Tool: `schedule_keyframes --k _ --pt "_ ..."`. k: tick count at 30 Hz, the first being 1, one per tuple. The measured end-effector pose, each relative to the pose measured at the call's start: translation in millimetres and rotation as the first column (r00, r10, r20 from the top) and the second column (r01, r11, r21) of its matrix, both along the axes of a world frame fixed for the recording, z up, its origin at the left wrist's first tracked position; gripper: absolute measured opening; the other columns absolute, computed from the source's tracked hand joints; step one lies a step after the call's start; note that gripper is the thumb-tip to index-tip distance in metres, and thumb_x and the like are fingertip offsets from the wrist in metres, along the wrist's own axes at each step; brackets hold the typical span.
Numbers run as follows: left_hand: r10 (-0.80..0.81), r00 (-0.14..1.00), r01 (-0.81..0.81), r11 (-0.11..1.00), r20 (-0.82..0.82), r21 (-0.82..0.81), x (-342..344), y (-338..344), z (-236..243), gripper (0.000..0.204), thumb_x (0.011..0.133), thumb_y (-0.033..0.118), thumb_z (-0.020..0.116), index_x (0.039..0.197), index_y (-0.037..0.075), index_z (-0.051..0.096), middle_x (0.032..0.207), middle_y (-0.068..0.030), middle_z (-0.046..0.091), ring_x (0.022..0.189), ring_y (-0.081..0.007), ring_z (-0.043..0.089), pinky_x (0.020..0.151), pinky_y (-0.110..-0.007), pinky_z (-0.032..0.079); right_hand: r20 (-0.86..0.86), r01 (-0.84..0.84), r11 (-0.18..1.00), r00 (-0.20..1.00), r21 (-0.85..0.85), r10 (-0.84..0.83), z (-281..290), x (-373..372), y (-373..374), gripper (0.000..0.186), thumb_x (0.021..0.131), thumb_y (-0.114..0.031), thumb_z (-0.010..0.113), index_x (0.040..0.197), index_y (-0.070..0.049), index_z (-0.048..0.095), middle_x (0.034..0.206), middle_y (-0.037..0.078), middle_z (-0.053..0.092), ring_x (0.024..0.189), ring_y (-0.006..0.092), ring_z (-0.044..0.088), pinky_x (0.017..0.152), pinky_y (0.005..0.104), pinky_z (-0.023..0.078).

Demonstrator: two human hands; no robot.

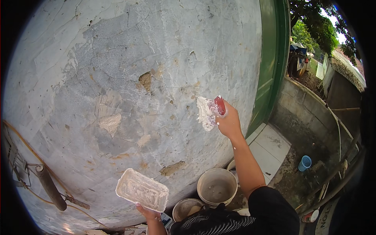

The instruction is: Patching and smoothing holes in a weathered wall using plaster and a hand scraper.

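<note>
My right hand (230,123) grips a putty knife with a red handle (220,105), held up in front of the weathered grey-white wall (125,51). Thick white putty (204,114) covers its blade; whether the blade touches the wall I cannot tell. Low on the left, my left hand (149,213) holds a rectangular tub (143,188) by its near edge. Whitish putty smears coat the tub's inside. Chipped hollows show in the plaster, one at upper middle (145,81) and another lower down (172,168). A rough patch of putty (110,123) sticks to the wall at left.
Round buckets (217,181) stand at the wall's foot near my body. A green door (270,58) borders the wall on the right, with pale floor tiles (270,147) below. A blue plastic basket (304,163) lies beyond. A wooden roller-shaped piece (51,188) hangs at left.
</note>
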State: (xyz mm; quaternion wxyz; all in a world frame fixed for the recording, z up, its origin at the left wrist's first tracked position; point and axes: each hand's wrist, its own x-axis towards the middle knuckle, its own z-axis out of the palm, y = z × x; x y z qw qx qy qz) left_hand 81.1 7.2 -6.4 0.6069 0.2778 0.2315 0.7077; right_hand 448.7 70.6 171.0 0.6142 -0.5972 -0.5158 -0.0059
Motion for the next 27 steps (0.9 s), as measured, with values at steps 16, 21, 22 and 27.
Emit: schedule_keyframes --k 16,21,22,27 --pt "-0.002 1.000 0.002 1.000 -0.013 0.019 2.1 5.6 -0.9 0.086 0.079 0.060 0.053 0.142 0.009 0.026 0.136 -0.0129 0.041 0.118 -0.0328 0.047 0.096 -0.047 0.044 -0.057 -0.032 0.999 0.998 -0.018 0.031 -2.8 7.4 14.2 0.035 0.073 0.003 0.059 0.108 0.001 0.060 0.092 0.014 0.067 0.085 0.0221 0.065 0.077 0.0295 0.047" --pt "0.018 1.000 -0.017 0.999 -0.025 0.034 0.8 4.1 -2.0 0.081 0.081 0.059 0.049 0.141 0.009 0.028 0.135 -0.0122 0.042 0.117 -0.0325 0.048 0.096 -0.047 0.043 -0.067 -0.047 0.999 0.997 -0.016 0.046 -2.3 4.2 18.0 0.034 0.074 0.001 0.060 0.108 0.001 0.060 0.093 0.016 0.067 0.085 0.0237 0.064 0.078 0.0304 0.047" --pt "0.013 1.000 -0.011 0.999 -0.029 0.044 1.0 4.4 1.0 0.080 0.081 0.059 0.048 0.141 0.009 0.028 0.135 -0.0122 0.042 0.117 -0.0323 0.048 0.096 -0.047 0.043 -0.117 -0.081 0.997 0.990 -0.019 0.078 8.6 -1.2 10.7 0.035 0.073 0.002 0.060 0.108 0.001 0.060 0.094 0.015 0.067 0.086 0.0230 0.064 0.078 0.0303 0.047" --pt "0.009 1.000 -0.010 1.000 0.008 0.028 3.6 3.1 5.5 0.079 0.082 0.058 0.048 0.141 0.009 0.029 0.135 -0.0121 0.042 0.117 -0.0319 0.048 0.095 -0.047 0.044 -0.175 -0.140 0.990 0.975 0.004 0.139 6.2 2.8 11.3 0.035 0.074 0.002 0.059 0.108 0.002 0.060 0.094 0.014 0.067 0.085 0.0212 0.063 0.078 0.0297 0.047"
